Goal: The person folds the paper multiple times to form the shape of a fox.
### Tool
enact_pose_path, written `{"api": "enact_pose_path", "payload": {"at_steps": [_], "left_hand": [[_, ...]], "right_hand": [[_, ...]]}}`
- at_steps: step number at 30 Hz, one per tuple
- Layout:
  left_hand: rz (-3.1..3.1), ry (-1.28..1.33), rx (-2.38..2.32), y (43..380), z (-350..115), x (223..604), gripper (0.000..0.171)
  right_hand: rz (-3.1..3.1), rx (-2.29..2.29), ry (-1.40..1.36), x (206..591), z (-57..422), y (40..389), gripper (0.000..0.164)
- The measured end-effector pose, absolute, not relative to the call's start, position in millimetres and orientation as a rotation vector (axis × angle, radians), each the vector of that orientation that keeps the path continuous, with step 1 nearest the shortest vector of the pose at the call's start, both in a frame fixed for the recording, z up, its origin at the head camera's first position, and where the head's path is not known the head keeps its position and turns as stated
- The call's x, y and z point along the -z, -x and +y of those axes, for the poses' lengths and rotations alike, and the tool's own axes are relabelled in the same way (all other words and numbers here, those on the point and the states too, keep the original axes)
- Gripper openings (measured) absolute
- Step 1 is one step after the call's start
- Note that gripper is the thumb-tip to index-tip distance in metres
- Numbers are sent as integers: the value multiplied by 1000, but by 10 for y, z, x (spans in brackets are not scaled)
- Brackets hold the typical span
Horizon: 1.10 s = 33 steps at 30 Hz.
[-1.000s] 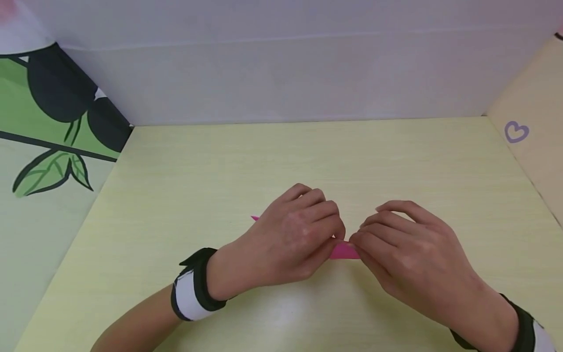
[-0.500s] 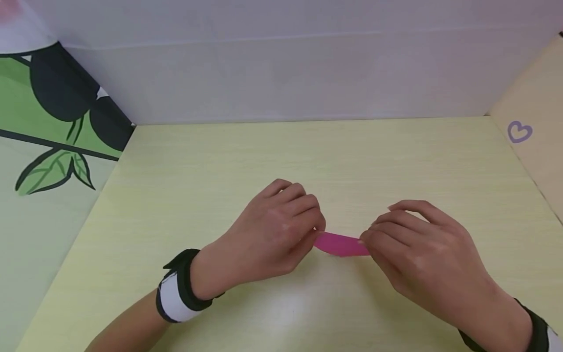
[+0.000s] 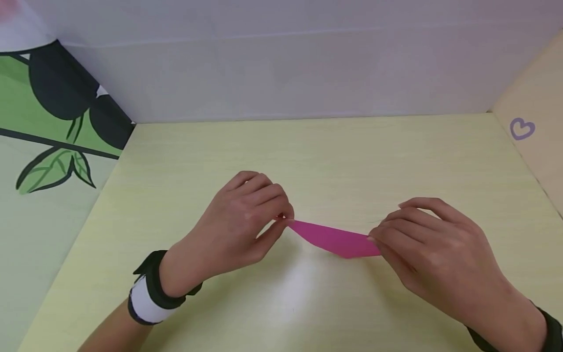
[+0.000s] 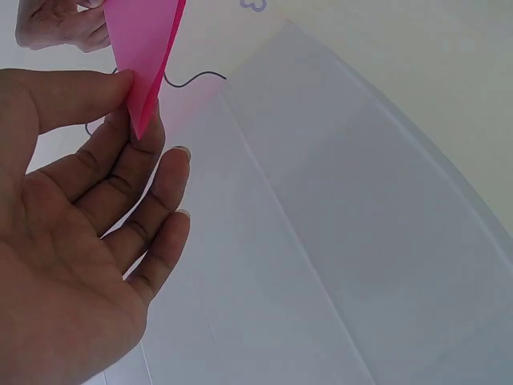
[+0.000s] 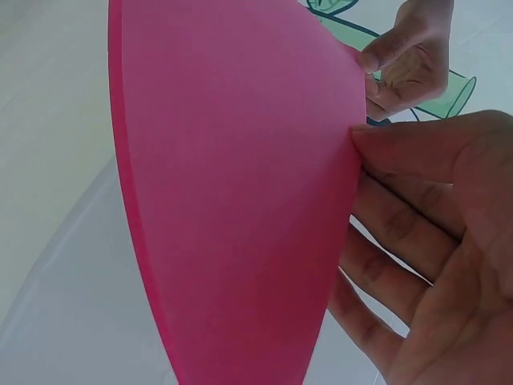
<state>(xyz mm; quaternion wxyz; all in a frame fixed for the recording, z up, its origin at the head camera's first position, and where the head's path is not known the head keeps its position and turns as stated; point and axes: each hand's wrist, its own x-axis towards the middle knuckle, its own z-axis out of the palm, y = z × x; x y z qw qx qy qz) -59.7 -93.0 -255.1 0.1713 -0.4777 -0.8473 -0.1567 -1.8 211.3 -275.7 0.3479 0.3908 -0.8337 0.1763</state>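
Observation:
A folded sheet of pink paper [image 3: 338, 239] is stretched between my two hands above the table. In the left wrist view, my left hand [image 4: 88, 208] pinches the pointed end of the paper [image 4: 144, 56] between thumb and fingertips. My right hand [image 3: 440, 259] grips the paper's upper edge farther right. Seen from the right wrist, its thumb [image 5: 417, 148] presses on the near face of the paper [image 5: 232, 184], with the fingers behind. A second layer shows along the paper's far edge there. The paper's right end is hidden behind my right hand in the head view.
The pale wooden tabletop [image 3: 308, 151] lies under both hands. A whitish wall panel [image 3: 281, 78] closes off the back. On the left stands a panel painted with green leaves [image 3: 48, 168], and on the right a beige panel bears a purple heart [image 3: 522, 129].
My left hand has slid left along the paper to its tip, so more of the pink paper shows. The right hand has shifted slightly right, still holding it.

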Motion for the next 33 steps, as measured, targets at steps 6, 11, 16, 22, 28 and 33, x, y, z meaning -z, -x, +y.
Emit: {"api": "enact_pose_path", "payload": {"at_steps": [6, 11, 16, 22, 28, 33], "left_hand": [[-2410, 1303, 449, 630, -1033, 2562, 9], [-2425, 1302, 480, 651, -1078, 2554, 9], [-2420, 1286, 488, 667, -1115, 2543, 11], [-2413, 1285, 515, 680, -1138, 2528, 13], [-2415, 1270, 515, 683, -1138, 2523, 14], [-2432, 1232, 524, 695, -1169, 2517, 14]], "right_hand": [[-2175, -449, -999, 2760, 2139, 13, 33], [-2191, -451, -1004, 2758, 2164, 13, 33], [-2194, -446, -998, 2758, 2188, 23, 34], [-2219, -429, -982, 2740, 2234, 23, 36], [-2232, -425, -987, 2721, 2222, 28, 35], [-2266, -437, -974, 2711, 2237, 25, 38]]}}
